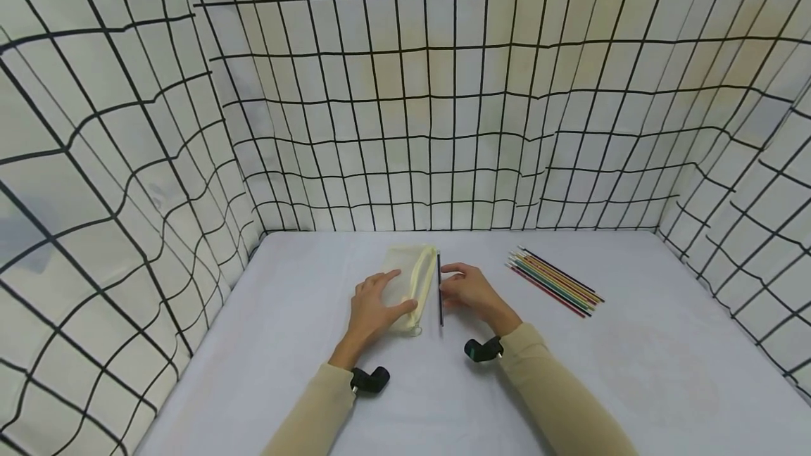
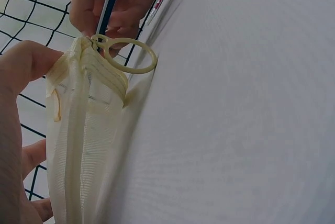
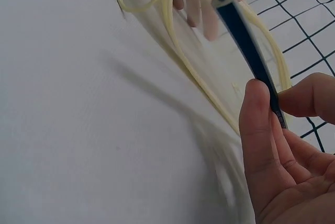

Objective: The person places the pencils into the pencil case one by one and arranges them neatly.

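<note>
My left hand [image 1: 372,309] holds a pale yellow mesh zipper pouch [image 1: 423,280], its thumb at the zipper end and its fingers spread along the far side. A ring pull [image 2: 149,51] hangs from the zipper in the left wrist view. Close to the pouch's right edge, my right hand [image 1: 472,293] pinches a dark blue pencil [image 3: 242,38] between thumb and fingers. The pencil [image 1: 440,287] runs lengthwise alongside the pouch in the head view. Its flat end, with the core showing, faces the right wrist camera.
Several coloured pencils [image 1: 554,281] lie side by side, slanted, on the white table [image 1: 633,371] to the right. A white sheet [image 1: 393,160] with black netting stands around the back and both sides. Each wrist wears a small black camera [image 1: 483,350].
</note>
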Available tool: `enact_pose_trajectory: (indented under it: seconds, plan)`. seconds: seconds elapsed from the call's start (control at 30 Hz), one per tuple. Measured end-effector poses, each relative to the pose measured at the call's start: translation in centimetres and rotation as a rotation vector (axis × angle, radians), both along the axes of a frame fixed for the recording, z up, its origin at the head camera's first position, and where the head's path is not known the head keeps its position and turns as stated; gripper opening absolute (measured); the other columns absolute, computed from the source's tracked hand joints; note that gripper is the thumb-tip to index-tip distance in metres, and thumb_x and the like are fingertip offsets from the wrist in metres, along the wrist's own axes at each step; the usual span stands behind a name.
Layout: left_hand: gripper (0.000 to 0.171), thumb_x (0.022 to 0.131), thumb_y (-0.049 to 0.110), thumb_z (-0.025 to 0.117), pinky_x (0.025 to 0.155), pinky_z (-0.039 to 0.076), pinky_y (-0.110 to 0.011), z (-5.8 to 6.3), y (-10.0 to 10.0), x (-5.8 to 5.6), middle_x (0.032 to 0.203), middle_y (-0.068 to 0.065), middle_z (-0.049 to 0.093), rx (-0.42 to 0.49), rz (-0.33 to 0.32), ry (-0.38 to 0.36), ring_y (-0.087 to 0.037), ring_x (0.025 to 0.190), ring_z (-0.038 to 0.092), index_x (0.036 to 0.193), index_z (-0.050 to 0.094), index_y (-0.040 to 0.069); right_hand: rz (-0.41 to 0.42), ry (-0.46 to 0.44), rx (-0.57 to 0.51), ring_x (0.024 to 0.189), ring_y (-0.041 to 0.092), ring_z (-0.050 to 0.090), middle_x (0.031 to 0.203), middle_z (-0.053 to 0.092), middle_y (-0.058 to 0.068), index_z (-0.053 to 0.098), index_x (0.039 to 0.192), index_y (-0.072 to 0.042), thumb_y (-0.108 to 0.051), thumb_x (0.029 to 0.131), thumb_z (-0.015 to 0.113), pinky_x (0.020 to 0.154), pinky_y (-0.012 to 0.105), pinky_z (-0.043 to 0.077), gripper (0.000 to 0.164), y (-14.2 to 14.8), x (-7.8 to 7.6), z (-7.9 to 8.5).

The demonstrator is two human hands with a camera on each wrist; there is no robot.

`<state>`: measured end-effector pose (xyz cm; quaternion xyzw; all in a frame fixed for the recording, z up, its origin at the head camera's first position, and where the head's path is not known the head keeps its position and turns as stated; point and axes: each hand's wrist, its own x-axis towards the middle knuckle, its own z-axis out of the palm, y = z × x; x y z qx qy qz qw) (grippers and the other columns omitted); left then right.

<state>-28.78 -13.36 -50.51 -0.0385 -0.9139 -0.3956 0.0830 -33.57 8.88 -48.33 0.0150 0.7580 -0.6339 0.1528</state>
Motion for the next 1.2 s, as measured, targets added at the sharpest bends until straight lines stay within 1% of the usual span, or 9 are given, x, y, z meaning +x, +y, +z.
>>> enact_pose_trajectory:
  seconds: [0.13, 0.33, 0.47, 0.6, 0.9, 1.2]
  plan:
    - [0.074, 0.081, 0.054, 0.077, 0.112, 0.028, -0.066, 0.0, 0.0, -0.1, 0.154, -0.014, 0.048, -0.012, 0.0, 0.003, -0.041, 0.142, 0.038, 0.147, 0.056, 0.027, 0.005, -0.003, -0.026, 0.08, 0.017, 0.065, 0.099, 0.067, 0.011, 0.055, 0.14, -0.004, -0.001, 0.091, 0.066, 0.067, 0.029, 0.06, 0.051, -0.7, -0.5, -0.2]
    - [0.075, 0.081, 0.055, 0.077, 0.112, 0.029, -0.065, -0.2, 0.0, 0.0, 0.153, -0.013, 0.048, -0.005, 0.0, 0.004, -0.038, 0.141, 0.039, 0.147, 0.056, 0.027, 0.017, 0.0, -0.065, 0.08, 0.017, 0.067, 0.105, 0.071, 0.015, 0.053, 0.141, -0.002, -0.002, 0.088, 0.064, 0.067, 0.029, 0.06, 0.053, -1.3, -0.9, -0.8]
    - [0.075, 0.081, 0.056, 0.076, 0.111, 0.029, -0.065, -0.2, 0.0, 0.1, 0.153, -0.013, 0.048, -0.002, 0.0, 0.002, -0.038, 0.14, 0.039, 0.147, 0.056, 0.028, 0.023, 0.001, -0.06, 0.081, 0.017, 0.069, 0.107, 0.072, 0.016, 0.053, 0.141, -0.002, -0.004, 0.089, 0.064, 0.067, 0.028, 0.06, 0.053, -1.8, -1.0, -1.1]
    - [0.074, 0.082, 0.056, 0.076, 0.111, 0.029, -0.065, -0.2, 0.0, 0.1, 0.154, -0.013, 0.048, -0.006, 0.004, -0.005, -0.038, 0.141, 0.038, 0.147, 0.055, 0.028, 0.016, -0.001, -0.061, 0.082, 0.017, 0.069, 0.107, 0.071, 0.015, 0.052, 0.141, -0.002, -0.004, 0.09, 0.064, 0.067, 0.028, 0.06, 0.052, -2.2, -1.0, -1.0]
    - [0.074, 0.081, 0.054, 0.076, 0.111, 0.031, -0.064, 0.0, 0.1, 0.1, 0.153, -0.014, 0.048, -0.012, 0.008, 0.008, -0.038, 0.14, 0.04, 0.147, 0.056, 0.026, 0.0, 0.016, -0.101, 0.078, 0.016, 0.069, 0.1, 0.069, 0.013, 0.051, 0.141, -0.001, -0.002, 0.091, 0.063, 0.066, 0.028, 0.06, 0.051, -3.4, -1.4, -1.0]
    - [0.073, 0.081, 0.054, 0.077, 0.11, 0.03, -0.065, -0.1, 0.1, 0.1, 0.153, -0.014, 0.049, -0.006, 0.01, 0.022, -0.039, 0.14, 0.039, 0.146, 0.057, 0.028, -0.012, 0.023, -0.114, 0.069, 0.014, 0.067, 0.091, 0.065, 0.01, 0.05, 0.138, 0.002, 0.0, 0.09, 0.062, 0.062, 0.026, 0.059, 0.049, -4.4, -1.3, -1.1]
